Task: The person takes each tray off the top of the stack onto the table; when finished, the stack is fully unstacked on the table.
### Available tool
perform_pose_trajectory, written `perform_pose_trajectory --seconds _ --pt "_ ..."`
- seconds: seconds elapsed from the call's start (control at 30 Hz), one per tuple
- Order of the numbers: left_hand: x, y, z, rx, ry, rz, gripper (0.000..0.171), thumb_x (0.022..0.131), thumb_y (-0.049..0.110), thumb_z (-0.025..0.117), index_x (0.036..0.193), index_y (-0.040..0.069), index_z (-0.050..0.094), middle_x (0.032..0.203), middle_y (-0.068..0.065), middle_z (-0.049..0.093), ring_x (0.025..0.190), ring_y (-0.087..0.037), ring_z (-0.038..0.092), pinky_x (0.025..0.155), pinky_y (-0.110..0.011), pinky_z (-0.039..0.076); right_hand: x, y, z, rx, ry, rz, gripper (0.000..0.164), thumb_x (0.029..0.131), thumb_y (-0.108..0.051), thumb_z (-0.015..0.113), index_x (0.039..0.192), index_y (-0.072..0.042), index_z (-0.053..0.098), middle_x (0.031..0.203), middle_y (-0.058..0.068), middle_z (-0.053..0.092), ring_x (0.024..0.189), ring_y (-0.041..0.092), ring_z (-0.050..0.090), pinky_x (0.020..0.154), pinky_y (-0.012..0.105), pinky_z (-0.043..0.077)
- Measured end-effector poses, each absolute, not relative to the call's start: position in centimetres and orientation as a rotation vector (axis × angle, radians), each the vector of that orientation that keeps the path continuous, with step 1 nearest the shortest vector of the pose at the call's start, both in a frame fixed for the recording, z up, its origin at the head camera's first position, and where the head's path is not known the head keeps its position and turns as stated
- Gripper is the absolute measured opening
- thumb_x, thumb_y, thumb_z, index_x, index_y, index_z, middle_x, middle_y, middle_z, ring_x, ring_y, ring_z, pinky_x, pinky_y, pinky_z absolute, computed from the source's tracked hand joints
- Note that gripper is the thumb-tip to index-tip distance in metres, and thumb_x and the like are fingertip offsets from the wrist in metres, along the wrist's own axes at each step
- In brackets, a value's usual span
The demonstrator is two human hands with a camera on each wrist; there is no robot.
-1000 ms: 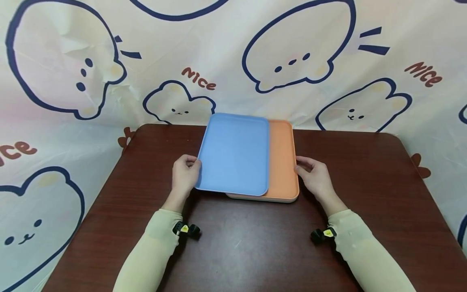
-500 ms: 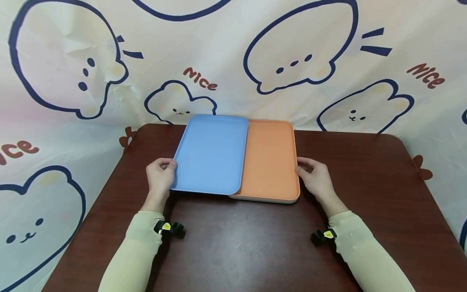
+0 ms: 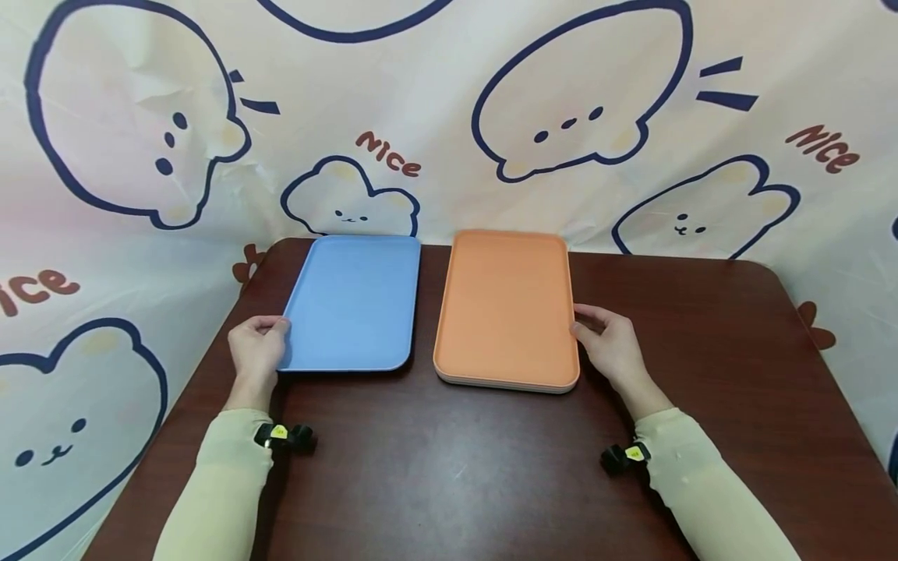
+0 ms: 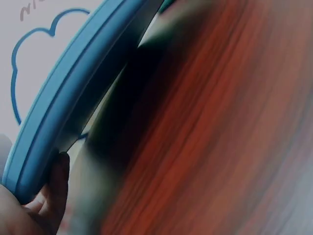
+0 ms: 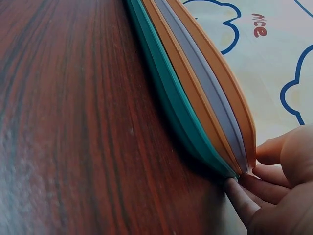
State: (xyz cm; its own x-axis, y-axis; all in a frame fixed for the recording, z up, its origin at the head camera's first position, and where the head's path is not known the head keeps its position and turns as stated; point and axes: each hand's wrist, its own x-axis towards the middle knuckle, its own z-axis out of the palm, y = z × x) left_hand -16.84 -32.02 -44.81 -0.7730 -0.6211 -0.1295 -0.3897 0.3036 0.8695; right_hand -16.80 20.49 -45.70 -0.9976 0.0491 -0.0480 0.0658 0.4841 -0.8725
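Note:
A blue rectangular tray (image 3: 351, 304) is in my left hand (image 3: 256, 347), which pinches its left edge. In the left wrist view, the thumb and fingers close on the corner of the blue rim (image 4: 63, 93), with a dark gap between the tray and the table. To the right sits a stack of trays with an orange one (image 3: 507, 308) on top. My right hand (image 3: 610, 343) rests its fingertips against the stack's right side. The right wrist view shows the layers edge-on: orange, a lilac tray (image 5: 208, 81), another orange, and a green tray (image 5: 171, 103) at the bottom.
The dark brown wooden table (image 3: 449, 475) runs to a pale cartoon-print cloth (image 3: 449, 93) right behind the trays. A narrow strip of table shows between the blue tray and the stack. A small black camera (image 3: 288, 438) is strapped to the left wrist.
My left hand has drawn the blue tray leftward off the stack and lower, uncovering the whole orange tray. The right hand has stayed at the stack's side.

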Motion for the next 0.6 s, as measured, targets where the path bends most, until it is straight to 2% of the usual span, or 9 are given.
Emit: perform_pose_trajectory --seconds 0.1,0.33,0.47,0.6 --pt "-16.8 -33.2 -45.2 0.954 -2.337 -1.425 0.028 0.107 0.019 0.064 0.124 -0.002 0.073 0.077 0.014 0.060 0.075 -0.003 0.056 0.066 -0.018 0.047 -16.8 20.5 -45.7 0.105 2.694 -1.569 0.042 0.107 -0.012 0.062 0.147 0.000 0.065 0.138 0.026 0.071 0.118 0.035 0.072 0.078 0.008 0.052" --pt "-17.4 -35.1 -45.6 1.050 -2.335 -1.373 0.035 0.109 0.022 0.062 0.133 0.000 0.073 0.101 0.003 0.062 0.086 -0.005 0.053 0.075 -0.022 0.045 -16.8 20.5 -45.7 0.122 2.692 -1.563 0.041 0.107 -0.012 0.063 0.147 -0.001 0.066 0.137 0.025 0.071 0.118 0.034 0.071 0.078 0.008 0.052" --pt "-17.6 -35.7 -45.7 1.081 -2.332 -1.351 0.035 0.108 0.023 0.064 0.134 0.001 0.075 0.102 0.002 0.062 0.086 -0.005 0.053 0.074 -0.022 0.045 -16.9 20.5 -45.8 0.120 2.705 -1.537 0.041 0.107 -0.014 0.063 0.147 -0.002 0.066 0.138 0.024 0.071 0.118 0.033 0.070 0.079 0.010 0.051" --pt "-17.8 -36.1 -46.1 1.070 -2.363 -1.324 0.035 0.108 0.022 0.064 0.136 0.002 0.074 0.117 -0.007 0.067 0.093 -0.010 0.055 0.075 -0.021 0.045 -16.9 20.5 -45.7 0.127 2.720 -1.509 0.042 0.107 -0.015 0.064 0.147 -0.003 0.066 0.141 0.023 0.069 0.125 0.034 0.068 0.082 0.011 0.049"
